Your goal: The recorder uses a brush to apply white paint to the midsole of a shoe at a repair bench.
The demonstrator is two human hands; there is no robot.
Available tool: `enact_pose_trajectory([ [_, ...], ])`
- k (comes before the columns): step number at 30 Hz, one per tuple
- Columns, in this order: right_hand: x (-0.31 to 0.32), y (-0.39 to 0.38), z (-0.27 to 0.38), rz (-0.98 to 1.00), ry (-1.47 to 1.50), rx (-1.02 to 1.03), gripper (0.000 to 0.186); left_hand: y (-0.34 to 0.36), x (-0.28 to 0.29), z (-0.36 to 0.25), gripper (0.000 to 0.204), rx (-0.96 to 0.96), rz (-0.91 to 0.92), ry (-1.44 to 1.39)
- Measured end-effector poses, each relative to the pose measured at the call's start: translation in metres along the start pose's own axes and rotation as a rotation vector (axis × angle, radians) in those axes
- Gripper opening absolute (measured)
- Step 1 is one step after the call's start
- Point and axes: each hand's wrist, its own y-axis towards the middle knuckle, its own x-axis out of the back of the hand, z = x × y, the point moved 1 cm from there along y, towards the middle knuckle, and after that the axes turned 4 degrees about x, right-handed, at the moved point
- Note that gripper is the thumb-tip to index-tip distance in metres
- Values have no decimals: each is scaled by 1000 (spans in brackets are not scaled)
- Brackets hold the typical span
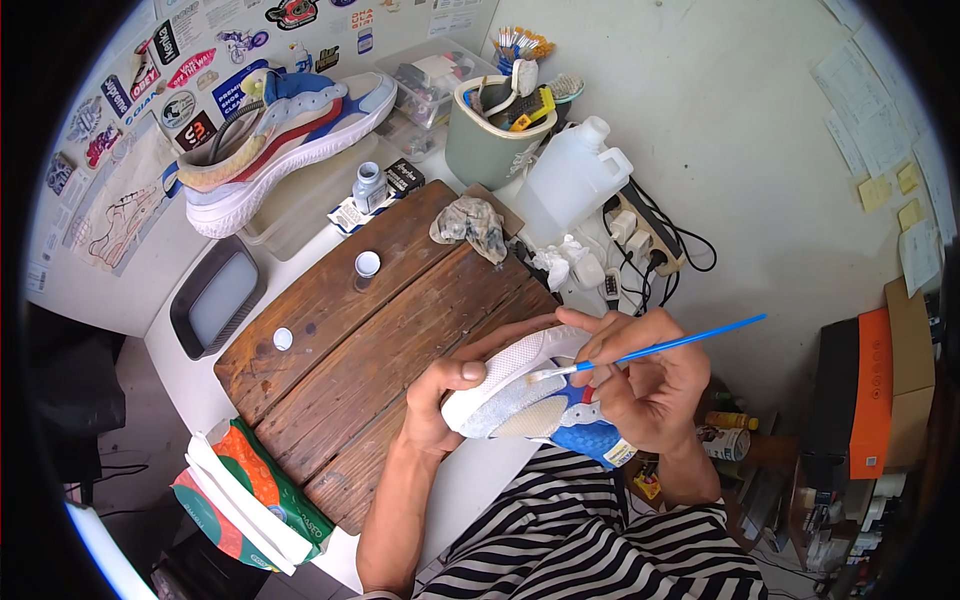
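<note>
My left fingers [446, 381] clasp the shoe [540, 418] above the near edge of the desk [478, 492]; my right fingers [620, 400] pinch the brush [690, 338], bristles against the shoe's side. Beyond are a wooden board [345, 375], a rag [470, 228] at its far end, a jar [369, 190], then a second shoe [285, 150].

Printed matter about the workplace. Bold lettering marks the stickers [191, 68] on the left wall [420, 30]; white lettering, the green-and-orange pack [300, 495] and the small black box [404, 178]. Too small to read: lines on the right wall's papers [868, 90] and a pale label [620, 454] on the held shoe [545, 415].
</note>
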Motion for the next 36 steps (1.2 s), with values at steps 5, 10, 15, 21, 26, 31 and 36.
enact_pose_trajectory([
  [5,5,5,-6,-59,88,-13,15,-1,1,-2,105,7,28,-19],
  [10,1,61,-37,68,236,-156,10,-4,1,-6,102,39,21,-28],
  [15,-45,111,-111,368,235,-182,9,0,0,-3,100,10,85,-69],
  [21,-94,131,-159,557,135,-241,9,3,7,3,98,-12,107,-116],
  [26,-108,135,-164,592,39,-234,8,-2,5,-2,98,-25,101,-79],
  [31,-103,137,-160,622,-59,-249,7,2,2,-4,110,41,80,-37],
  [36,-101,135,-164,547,62,-174,7,2,3,0,98,-14,110,-81],
])
